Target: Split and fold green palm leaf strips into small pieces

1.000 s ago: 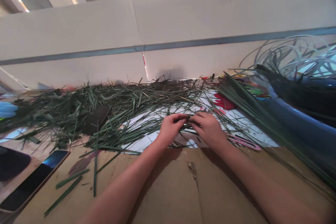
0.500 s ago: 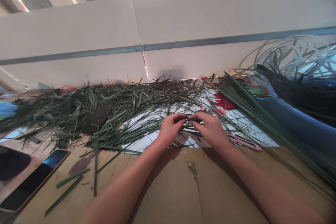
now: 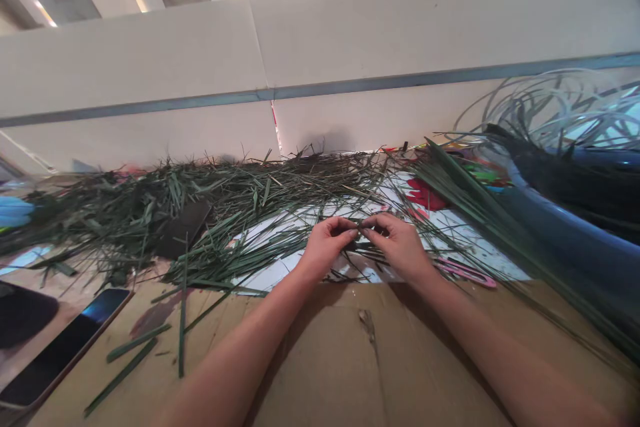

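Note:
My left hand (image 3: 330, 239) and my right hand (image 3: 393, 238) meet fingertip to fingertip above the white paper, just past the cardboard edge. Both are closed in a pinch, thumbs against fingers. What lies between the fingertips is small, dark and mostly hidden, so I cannot make out its kind. Beneath and around the hands are thin dark green leaf strips (image 3: 260, 250). A pink-handled tool (image 3: 467, 272), perhaps scissors, rests beside my right wrist. Cut strip pieces (image 3: 120, 377) lie on the cardboard (image 3: 320, 360) left of my left forearm.
A heap of leaf strips (image 3: 240, 180) runs along the white wall panel. At right stands a blue tub (image 3: 565, 227) with dark fibres, long green leaves (image 3: 500, 227) beside it. A phone (image 3: 65, 347) lies left; a blue glove (image 3: 14, 212) shows at the far left edge.
Both hands stay in nearly the same spot, still pinching. The fingertips have shifted slightly, and the pale bit seen between them before is no longer visible.

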Demonstrator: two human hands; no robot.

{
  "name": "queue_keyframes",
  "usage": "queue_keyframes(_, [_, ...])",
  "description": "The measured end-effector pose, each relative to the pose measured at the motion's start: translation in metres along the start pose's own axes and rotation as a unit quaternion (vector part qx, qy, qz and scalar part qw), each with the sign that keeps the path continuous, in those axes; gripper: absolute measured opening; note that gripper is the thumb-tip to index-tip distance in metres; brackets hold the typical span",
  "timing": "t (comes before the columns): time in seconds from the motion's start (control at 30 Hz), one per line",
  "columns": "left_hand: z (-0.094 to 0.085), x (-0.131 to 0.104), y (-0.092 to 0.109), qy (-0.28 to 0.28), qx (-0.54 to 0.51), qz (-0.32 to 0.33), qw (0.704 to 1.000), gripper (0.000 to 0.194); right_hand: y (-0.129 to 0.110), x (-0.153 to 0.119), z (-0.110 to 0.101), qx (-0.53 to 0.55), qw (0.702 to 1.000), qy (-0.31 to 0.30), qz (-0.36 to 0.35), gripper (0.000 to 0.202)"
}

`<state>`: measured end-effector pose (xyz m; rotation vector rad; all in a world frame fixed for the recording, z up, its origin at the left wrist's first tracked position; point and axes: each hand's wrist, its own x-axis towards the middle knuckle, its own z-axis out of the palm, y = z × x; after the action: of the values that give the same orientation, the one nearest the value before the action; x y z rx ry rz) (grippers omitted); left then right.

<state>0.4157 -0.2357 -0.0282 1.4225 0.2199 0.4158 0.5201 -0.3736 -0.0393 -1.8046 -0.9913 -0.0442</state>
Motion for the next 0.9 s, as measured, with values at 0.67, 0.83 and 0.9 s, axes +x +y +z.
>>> queue_keyframes(0.67, [-0.017,0.001,0.015,0.014,0.477,0.296,0.828,0.036,-0.014,-0.002,0.004,0.108,0.986,-0.114,0.048,0.015])
queue_keyframes(0.83, [-0.023,0.007,0.009,0.008,0.500,0.257,0.827,0.012,-0.018,-0.002,0.004,0.208,0.963,-0.110,0.131,0.022])
queue_keyframes(0.9, [-0.023,0.007,0.008,0.016,0.483,0.229,0.845,0.010,-0.019,-0.001,0.004,0.252,0.949,-0.107,0.158,0.027])
